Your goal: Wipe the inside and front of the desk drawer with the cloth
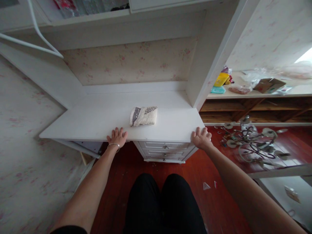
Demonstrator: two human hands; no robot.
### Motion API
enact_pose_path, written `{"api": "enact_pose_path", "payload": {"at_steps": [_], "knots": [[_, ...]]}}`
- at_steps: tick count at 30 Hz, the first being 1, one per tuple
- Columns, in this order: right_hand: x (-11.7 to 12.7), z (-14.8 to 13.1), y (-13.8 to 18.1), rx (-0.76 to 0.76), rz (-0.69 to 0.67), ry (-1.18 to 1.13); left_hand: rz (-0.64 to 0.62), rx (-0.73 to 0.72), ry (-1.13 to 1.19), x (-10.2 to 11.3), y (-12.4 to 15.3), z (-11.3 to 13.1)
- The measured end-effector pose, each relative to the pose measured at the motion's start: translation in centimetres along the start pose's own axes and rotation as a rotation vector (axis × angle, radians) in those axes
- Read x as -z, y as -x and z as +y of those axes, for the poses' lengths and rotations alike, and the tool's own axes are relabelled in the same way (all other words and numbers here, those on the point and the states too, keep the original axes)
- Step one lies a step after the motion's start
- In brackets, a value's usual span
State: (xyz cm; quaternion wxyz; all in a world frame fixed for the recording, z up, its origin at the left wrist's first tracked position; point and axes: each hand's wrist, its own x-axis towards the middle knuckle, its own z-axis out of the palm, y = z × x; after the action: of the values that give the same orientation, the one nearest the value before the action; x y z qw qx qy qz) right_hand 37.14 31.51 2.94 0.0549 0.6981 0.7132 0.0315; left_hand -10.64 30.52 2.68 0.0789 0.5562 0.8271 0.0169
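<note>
A white desk (97, 113) stands in front of me with a folded cream towel with a dark pattern (143, 116) lying near its front middle. My left hand (117, 136) rests on the desk's front edge, fingers stretched flat, a thin bracelet on the wrist. My right hand (201, 137) rests on the desk's front right corner, fingers apart and laid over the edge. Neither hand holds anything. The towel lies a little beyond and between both hands, untouched.
A drawer unit (164, 151) sits under the desk's right half. A chandelier (251, 143) lies on the red wooden floor to the right. A wooden bench (255, 97) beyond carries a yellow container (221, 79), a cardboard box (268, 85) and plastic bags. My knees (161, 201) are below.
</note>
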Motion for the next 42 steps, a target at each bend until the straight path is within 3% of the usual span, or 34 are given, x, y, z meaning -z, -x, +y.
{"api": "enact_pose_path", "payload": {"at_steps": [22, 42], "knots": [[-2.5, 1.4, -1.5, 0.117, 0.032, 0.175, -0.019, 0.0, -0.034, 0.4, 0.3, 0.0], [-2.4, 1.4, -1.5, 0.13, 0.033, 0.192, -0.026, -0.002, -0.029, 0.4, 0.4, 0.0]]}}
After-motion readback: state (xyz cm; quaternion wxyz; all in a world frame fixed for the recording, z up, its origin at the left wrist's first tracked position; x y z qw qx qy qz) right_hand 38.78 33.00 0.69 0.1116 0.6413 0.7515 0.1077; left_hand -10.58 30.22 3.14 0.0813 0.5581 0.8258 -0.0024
